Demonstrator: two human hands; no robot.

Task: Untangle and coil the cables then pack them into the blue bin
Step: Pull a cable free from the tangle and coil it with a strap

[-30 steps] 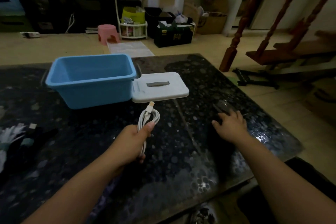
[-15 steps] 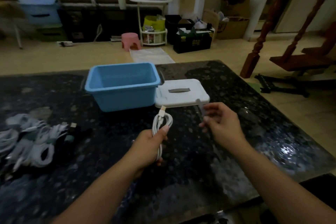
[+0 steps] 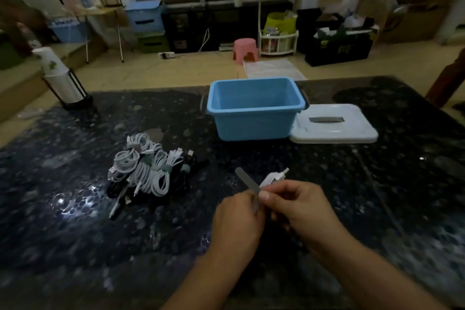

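I see a glossy, speckled dark stone-look tabletop (image 3: 377,184); a smooth, matt blue plastic bin (image 3: 254,123); its white plastic lid (image 3: 352,131); smooth white-sheathed cables (image 3: 143,171) in a heap.

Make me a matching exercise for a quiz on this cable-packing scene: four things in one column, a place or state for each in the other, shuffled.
Things:
1. bin
2. lid
3. cable pile
4. strap

Places or states:
A. flat on the table, right of the bin
B. held between the hands
C. open, nothing visible inside
D. on the table, left of the hands

Pairs: 1-C, 2-A, 3-D, 4-B
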